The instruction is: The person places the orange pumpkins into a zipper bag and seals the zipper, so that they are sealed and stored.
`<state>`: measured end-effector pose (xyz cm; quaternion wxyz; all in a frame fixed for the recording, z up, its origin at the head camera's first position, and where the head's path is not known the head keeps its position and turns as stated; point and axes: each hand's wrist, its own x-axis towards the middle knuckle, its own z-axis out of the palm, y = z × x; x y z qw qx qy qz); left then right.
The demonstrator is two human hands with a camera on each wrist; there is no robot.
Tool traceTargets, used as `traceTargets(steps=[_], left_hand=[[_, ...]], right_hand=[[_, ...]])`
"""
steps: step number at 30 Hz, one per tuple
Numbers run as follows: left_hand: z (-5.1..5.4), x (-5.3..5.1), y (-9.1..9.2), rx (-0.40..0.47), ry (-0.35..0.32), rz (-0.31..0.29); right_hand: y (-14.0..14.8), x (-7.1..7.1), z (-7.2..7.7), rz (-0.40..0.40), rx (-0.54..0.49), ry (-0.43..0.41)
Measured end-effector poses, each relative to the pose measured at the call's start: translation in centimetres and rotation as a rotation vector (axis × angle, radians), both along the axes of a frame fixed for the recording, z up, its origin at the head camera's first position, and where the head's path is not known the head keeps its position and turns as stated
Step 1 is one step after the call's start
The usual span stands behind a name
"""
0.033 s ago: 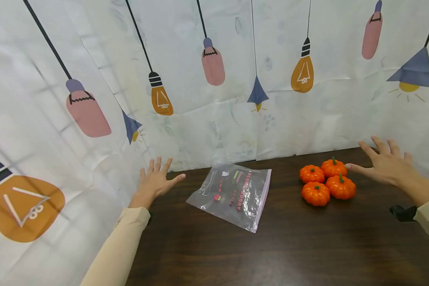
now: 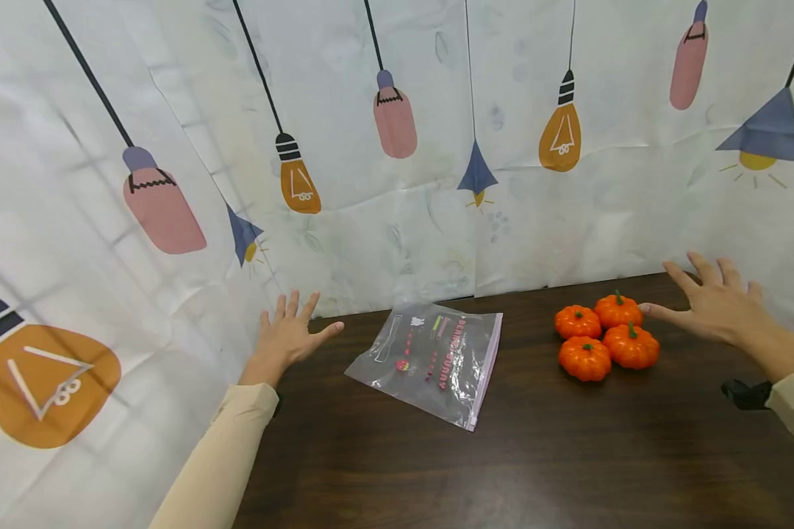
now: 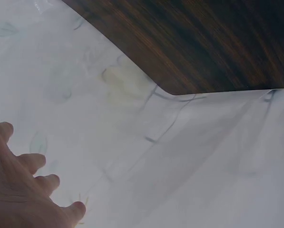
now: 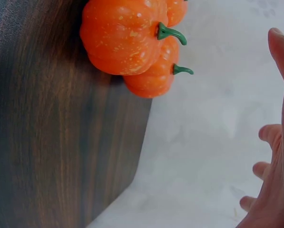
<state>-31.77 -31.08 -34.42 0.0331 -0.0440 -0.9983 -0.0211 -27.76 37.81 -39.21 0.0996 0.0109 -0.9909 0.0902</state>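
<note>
My left hand [image 2: 284, 339] is spread with straight fingers near the table's far left corner, holding nothing. To its right, a clear zip bag [image 2: 430, 364] with pink printing lies flat on the table, its pale pink zip edge facing right. My right hand [image 2: 721, 305] is spread beside several small orange pumpkins [image 2: 585, 358] clustered at the back right, and it holds nothing. From the head view I cannot tell whether its thumb touches the nearest one. In the right wrist view, the green-stemmed pumpkins [image 4: 125, 38] stand apart from the hand [image 4: 275, 180].
The dark wooden table [image 2: 423, 477] stretches toward me in front of the bag and pumpkins. A white cloth [image 2: 397, 242] printed with lamps and bulbs hangs along the table's back and left sides. The table's corner [image 3: 172, 88] shows in the left wrist view.
</note>
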Motion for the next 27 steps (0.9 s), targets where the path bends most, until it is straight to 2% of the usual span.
traceTargets(steps=[6,14,27], left_hand=[[-0.1,0.4,0.0,0.007,0.004,0.004],[-0.2,1.4,0.3,-0.009,0.020,0.002],[-2.2,3.2,0.5,0.003,0.042,-0.002]], right_hand=[[-0.1,0.5,0.2,-0.010,0.002,-0.011],[-0.1,0.9,0.3,-0.020,0.024,0.020],[-0.7,2.1,0.0,0.006,0.035,0.021]])
